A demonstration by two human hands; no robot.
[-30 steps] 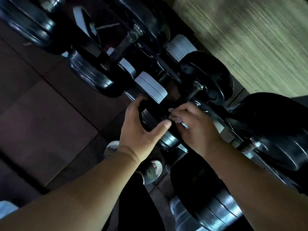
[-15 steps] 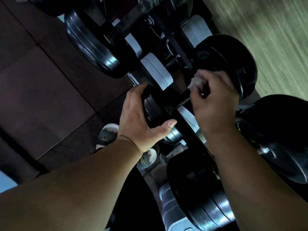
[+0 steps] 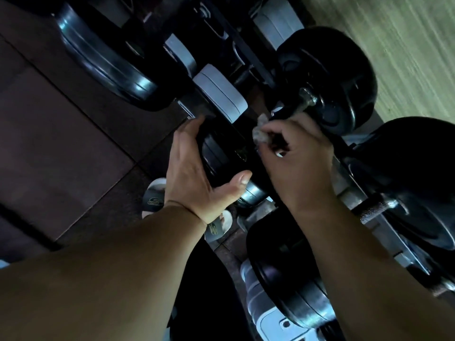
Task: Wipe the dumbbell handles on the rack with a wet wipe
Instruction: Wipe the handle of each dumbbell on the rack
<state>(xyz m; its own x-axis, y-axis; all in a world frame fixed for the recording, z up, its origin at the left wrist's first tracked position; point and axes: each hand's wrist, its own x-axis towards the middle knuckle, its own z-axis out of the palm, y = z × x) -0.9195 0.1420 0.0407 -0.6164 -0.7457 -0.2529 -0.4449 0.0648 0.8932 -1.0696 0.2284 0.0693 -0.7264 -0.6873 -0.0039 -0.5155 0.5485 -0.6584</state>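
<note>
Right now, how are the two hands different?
The left hand has straight fingers against a black dumbbell head; the right hand is curled. The left hand holds nothing; the right hand pinches a crumpled wet wipe by a dumbbell handle. Both are bare.

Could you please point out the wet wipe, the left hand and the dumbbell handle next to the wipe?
wet wipe (image 3: 261, 131): head view, its crumpled pale end.
left hand (image 3: 194, 173): head view, back of the hand.
dumbbell handle (image 3: 307, 99): head view, its bare metal end.
</note>
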